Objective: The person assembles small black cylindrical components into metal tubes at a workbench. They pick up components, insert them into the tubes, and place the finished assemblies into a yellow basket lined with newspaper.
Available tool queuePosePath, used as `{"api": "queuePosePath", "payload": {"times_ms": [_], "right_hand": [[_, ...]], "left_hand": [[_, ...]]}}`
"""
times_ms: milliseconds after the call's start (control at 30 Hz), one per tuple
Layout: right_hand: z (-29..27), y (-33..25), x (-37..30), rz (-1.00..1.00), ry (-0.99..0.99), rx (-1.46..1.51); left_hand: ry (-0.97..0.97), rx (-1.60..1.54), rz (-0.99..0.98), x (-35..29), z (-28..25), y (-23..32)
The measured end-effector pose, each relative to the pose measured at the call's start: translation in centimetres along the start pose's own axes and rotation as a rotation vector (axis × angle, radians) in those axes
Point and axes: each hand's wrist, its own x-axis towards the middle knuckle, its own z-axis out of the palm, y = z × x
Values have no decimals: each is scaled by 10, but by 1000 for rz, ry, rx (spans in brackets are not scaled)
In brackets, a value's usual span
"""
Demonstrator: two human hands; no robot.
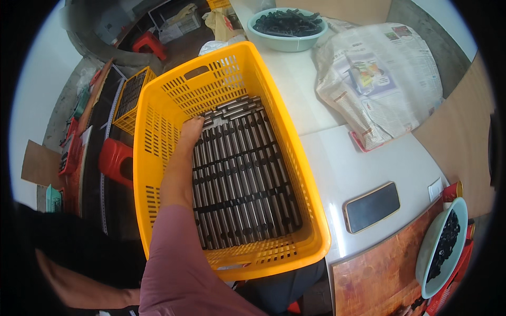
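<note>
While the left hand (193, 126) reaches into a yellow plastic crate (287, 142), its bent fingers are by the ends of the metal rods (245, 187); they are partly hidden, so whether they grasp one cannot be told. The right hand cannot be made out. The rods lie in close rows inside the crate. To its right, a phone (372, 207) lies on the white worktop (319, 158), near a newspaper-covered bundle (395, 105).
</note>
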Motion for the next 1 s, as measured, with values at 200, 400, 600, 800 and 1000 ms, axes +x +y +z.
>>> {"api": "queuePosePath", "payload": {"times_ms": [200,400,600,800,1000], "right_hand": [[-8,10,6,7,-26,-49],[-13,20,5,113,-86,-2],[-21,39,9,10,-54,-221],[-15,38,7,6,-33,-162],[-15,36,7,58,-89,-31]], "left_hand": [[12,-85,-85,-3,25,-16],[-5,-142,-178,-7,25,-20],[82,-163,-154,-27,21,-8],[81,-244,-223,-38,23,-1],[82,-284,-237,-41,25,2]]}}
